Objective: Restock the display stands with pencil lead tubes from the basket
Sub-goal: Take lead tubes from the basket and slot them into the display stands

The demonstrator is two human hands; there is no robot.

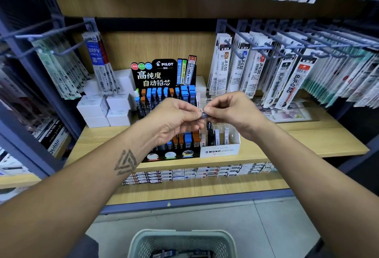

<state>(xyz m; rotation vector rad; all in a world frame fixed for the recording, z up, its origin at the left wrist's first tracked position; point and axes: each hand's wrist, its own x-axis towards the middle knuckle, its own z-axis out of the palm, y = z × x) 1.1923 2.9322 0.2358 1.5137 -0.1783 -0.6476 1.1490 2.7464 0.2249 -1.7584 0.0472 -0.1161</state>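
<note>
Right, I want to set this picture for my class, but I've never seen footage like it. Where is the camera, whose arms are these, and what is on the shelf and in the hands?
There is no machine here. The one picture comes from a wide-angle camera on a person's head, looking forward and down, so the arms are their own. The left hand and right hand meet in the middle and together pinch a small dark pencil lead tube. Behind them, on a wooden shelf, stand a black Pilot display stand filled with blue and orange tubes and a white Mono stand. White boxes are stacked to its left, and packets of pen refills hang on hooks. At the bottom edge a pale basket holds more tubes.
</note>
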